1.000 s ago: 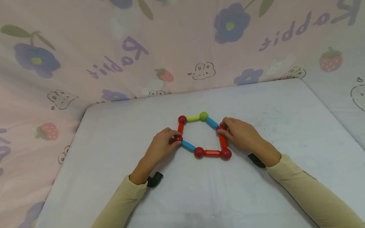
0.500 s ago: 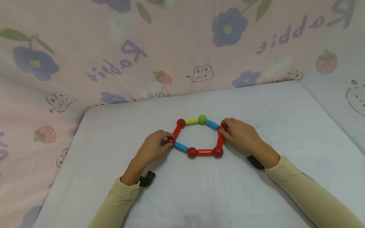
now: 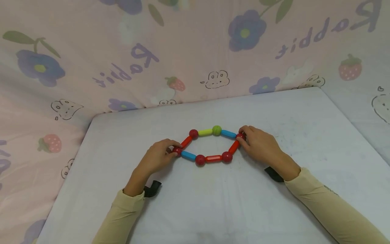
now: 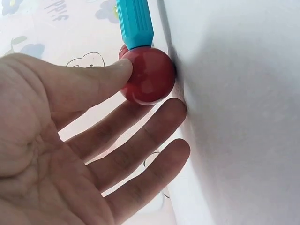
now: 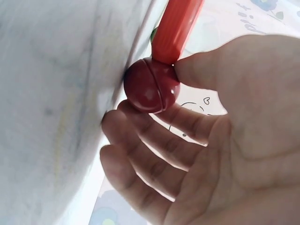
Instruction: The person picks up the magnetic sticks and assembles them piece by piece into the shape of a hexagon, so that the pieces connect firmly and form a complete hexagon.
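Note:
On the white tabletop lies a closed six-sided ring of toy balls and rods, now wide and flattened. My left hand (image 3: 156, 157) pinches the red ball at its left corner (image 4: 149, 76) between thumb and fingers. At the right corner, my right hand (image 3: 261, 145) pinches another red ball (image 5: 151, 85). The far side has a red ball (image 3: 193, 134), a yellow-green rod (image 3: 205, 132) and a green ball (image 3: 217, 130). Two red balls joined by a red rod (image 3: 214, 158) form the near side. A blue rod (image 4: 135, 23) meets the left-held ball; a red rod (image 5: 177, 32) meets the right-held one.
White cloth covers the tabletop (image 3: 195, 203). Behind it and to the left hangs a pink printed curtain (image 3: 189, 51). Black wrist-worn pieces (image 3: 153, 189) show beneath both wrists.
My left hand has slid left with its ball, while my right hand shifted slightly right. The ring has stretched sideways and its near side has moved away from me and to the left.

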Demonstrator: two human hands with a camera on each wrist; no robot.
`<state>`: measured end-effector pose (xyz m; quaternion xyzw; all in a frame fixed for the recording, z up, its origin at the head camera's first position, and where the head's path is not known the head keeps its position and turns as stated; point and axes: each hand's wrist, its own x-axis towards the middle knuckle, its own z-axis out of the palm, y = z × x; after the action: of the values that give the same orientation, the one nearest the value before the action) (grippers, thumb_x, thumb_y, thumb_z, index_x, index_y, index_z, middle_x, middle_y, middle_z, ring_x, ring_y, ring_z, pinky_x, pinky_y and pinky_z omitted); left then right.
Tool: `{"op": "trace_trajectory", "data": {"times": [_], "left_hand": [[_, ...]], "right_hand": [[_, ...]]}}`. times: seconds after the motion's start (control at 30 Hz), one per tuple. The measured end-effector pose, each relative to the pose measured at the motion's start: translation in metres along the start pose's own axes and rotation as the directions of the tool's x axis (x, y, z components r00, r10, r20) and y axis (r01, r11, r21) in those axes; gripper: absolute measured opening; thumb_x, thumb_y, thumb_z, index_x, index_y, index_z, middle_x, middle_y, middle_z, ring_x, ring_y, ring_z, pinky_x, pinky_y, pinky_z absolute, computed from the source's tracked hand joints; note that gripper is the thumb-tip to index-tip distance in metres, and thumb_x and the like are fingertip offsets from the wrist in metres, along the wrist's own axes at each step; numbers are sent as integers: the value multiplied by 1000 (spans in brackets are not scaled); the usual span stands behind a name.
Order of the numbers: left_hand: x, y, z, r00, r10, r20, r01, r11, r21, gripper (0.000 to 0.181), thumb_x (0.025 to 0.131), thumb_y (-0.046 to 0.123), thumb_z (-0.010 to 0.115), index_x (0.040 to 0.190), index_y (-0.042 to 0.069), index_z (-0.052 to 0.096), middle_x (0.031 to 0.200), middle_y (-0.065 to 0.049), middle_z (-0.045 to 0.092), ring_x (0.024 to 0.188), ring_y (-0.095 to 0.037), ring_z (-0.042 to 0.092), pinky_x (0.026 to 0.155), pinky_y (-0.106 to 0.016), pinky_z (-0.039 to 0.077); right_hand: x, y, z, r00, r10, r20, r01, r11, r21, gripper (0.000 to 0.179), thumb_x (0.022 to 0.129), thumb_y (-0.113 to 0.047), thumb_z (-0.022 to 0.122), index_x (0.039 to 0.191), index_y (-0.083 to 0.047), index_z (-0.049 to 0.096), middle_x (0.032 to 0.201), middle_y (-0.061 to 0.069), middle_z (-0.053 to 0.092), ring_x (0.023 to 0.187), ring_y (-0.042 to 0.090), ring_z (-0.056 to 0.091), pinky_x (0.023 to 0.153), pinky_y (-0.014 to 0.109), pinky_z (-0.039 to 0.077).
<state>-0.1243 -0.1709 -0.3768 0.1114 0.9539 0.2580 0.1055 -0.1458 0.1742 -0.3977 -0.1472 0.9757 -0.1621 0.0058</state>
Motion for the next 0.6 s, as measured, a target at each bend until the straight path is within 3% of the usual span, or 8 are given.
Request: {"op": "trace_trajectory", "data": {"times": [0.37, 0.6], "left_hand": [[1, -1, 3, 1000, 29, -10, -29, 1000, 2, 30, 91, 9, 71, 120, 18, 71, 114, -4, 68, 97, -22, 64, 81, -38, 55], [-1, 1, 5, 995, 101, -27, -100, 994, 34, 27, 92, 9, 69, 118, 16, 72, 113, -3, 67, 95, -20, 63, 83, -37, 54]], "right_hand": [[0, 4, -1, 1000, -25, 1, 25, 1000, 7, 32, 99, -31, 60, 118, -5, 58, 91, 7, 64, 69, 18, 54, 55, 28, 43], [0, 5, 0, 999, -42, -6, 42, 999, 20, 33, 100, -34, 59, 118, -6, 60, 93, 7, 65, 68, 16, 54, 54, 28, 41]]}}
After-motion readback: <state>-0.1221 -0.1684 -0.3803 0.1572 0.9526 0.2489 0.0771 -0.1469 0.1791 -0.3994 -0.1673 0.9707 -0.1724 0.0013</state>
